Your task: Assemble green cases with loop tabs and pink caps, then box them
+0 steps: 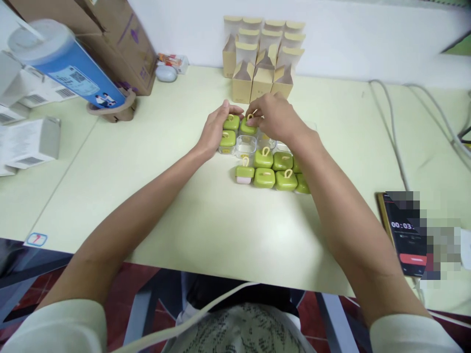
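Small clear square cups with green lids and pale yellow loops stand in a cluster on the table. My left hand [216,126] lies against the left and back of the cluster, fingers stretched behind a green-lidded cup [230,122]. Pressed together at the loop of a green lid [248,126] in the back row are the fingers of my right hand [271,113]. An uncovered clear cup [246,146] sits just in front of it. More green lids [264,178] stand in the front rows, one over a pinkish-white base [244,179]. My right forearm hides part of the cluster.
Open small cardboard boxes [253,83] stand in rows by the wall. A blue tumbler [79,73] in a brown holder, a large carton [127,44] and white boxes [31,142] are on the left. A phone [403,230] and grey cables [392,122] lie on the right.
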